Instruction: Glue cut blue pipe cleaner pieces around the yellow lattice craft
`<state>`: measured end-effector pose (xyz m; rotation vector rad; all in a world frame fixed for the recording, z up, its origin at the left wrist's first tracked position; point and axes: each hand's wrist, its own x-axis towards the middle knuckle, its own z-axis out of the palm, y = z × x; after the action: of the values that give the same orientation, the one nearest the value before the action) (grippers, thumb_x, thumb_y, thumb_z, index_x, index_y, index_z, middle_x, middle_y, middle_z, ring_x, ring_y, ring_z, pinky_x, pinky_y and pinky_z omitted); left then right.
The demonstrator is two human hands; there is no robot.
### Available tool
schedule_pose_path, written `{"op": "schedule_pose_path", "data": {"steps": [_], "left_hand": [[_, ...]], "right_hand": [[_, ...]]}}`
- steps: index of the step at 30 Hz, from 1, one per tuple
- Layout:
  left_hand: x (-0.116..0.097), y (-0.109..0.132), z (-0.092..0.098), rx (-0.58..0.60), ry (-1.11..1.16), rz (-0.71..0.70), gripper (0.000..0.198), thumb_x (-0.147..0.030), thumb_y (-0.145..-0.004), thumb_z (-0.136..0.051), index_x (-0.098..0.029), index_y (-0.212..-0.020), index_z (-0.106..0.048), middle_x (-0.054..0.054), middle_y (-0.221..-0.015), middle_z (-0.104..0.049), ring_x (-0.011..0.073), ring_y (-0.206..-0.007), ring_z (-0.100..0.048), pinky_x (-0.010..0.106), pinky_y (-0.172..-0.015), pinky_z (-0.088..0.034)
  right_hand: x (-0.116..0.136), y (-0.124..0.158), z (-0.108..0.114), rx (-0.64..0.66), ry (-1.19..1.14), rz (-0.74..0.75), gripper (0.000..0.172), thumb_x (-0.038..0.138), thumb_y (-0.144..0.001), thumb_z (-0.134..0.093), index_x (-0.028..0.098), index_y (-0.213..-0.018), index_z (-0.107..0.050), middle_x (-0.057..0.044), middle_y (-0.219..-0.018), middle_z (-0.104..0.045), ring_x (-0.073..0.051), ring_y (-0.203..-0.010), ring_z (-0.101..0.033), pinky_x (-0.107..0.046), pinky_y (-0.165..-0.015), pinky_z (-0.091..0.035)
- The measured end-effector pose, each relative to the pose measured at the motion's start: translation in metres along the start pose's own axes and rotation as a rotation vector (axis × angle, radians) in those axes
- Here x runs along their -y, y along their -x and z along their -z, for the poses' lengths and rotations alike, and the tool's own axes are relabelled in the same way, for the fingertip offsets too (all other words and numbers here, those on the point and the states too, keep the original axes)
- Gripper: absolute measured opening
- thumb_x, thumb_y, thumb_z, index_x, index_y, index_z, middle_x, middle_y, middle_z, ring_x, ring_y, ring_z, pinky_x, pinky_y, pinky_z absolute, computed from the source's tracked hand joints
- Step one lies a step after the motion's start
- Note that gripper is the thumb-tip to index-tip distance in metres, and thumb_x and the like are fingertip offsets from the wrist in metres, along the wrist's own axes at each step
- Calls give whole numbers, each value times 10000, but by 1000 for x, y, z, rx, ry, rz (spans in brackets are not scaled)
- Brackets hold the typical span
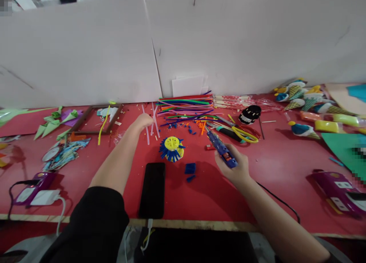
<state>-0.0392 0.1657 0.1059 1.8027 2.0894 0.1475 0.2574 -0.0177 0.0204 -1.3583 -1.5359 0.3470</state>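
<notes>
Here at centre frame sits the blue-fringed yellow wheel (172, 145), the right hand (236, 165) curled snugly round a glue gun (220, 145), the left hand (145, 120) by pink sticks (147, 135), its grip impossible to tell, apparently a gluing step calling for steady aim.

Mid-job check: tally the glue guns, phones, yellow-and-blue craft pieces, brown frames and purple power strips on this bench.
Glue gun, in the right hand: 1
Yellow-and-blue craft piece: 1
Phone: 1
Brown frame: 1
Purple power strips: 2
Total: 6
</notes>
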Motion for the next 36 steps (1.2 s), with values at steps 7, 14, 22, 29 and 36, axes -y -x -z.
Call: {"op": "schedule_pose_path", "data": {"steps": [7,14,22,29,36], "left_hand": [[16,81,50,-96,36,45,182,-279,-910,-545,-151,-842,-655,29,-733,-662,181,-702,-631,269,-631,-442],[31,184,39,-179,350,-211,205,-318,-890,-518,-203,-1044,-590,-2,-807,-625,154,-742,-587,254,-727,-451],[25,241,-38,392,516,-354,274,-382,-922,-502,-260,-1135,-626,-17,-764,-580,142,-648,-560,246,-609,-463],[17,231,-59,493,461,-403,279,-352,-921,-519,-241,-1128,-669,8,-841,-682,159,-724,-608,262,-674,-485],[18,220,-69,526,546,-361,312,-372,-948,-500,-240,-1168,-676,0,-723,-684,156,-607,-642,263,-620,-489]], "right_hand": [[5,-4,6,62,-117,-24,288,254,-722,-598,238,-1010,-611,12,-800,-722,-152,-619,-624,-260,-591,-506],[6,-6,-7,-24,-228,-213,250,398,-821,-686,231,-958,-561,-7,-784,-717,-169,-652,-661,-309,-643,-522],[6,-13,-8,-85,-447,-359,359,519,-762,-719,228,-920,-581,29,-691,-639,-127,-591,-573,-284,-601,-485],[11,-20,-9,-83,-692,-381,364,464,-704,-738,257,-947,-562,67,-631,-511,-113,-554,-495,-280,-555,-452],[12,-22,-4,-121,-801,-417,285,383,-700,-761,253,-884,-586,55,-677,-581,-113,-599,-559,-295,-639,-514]]}}
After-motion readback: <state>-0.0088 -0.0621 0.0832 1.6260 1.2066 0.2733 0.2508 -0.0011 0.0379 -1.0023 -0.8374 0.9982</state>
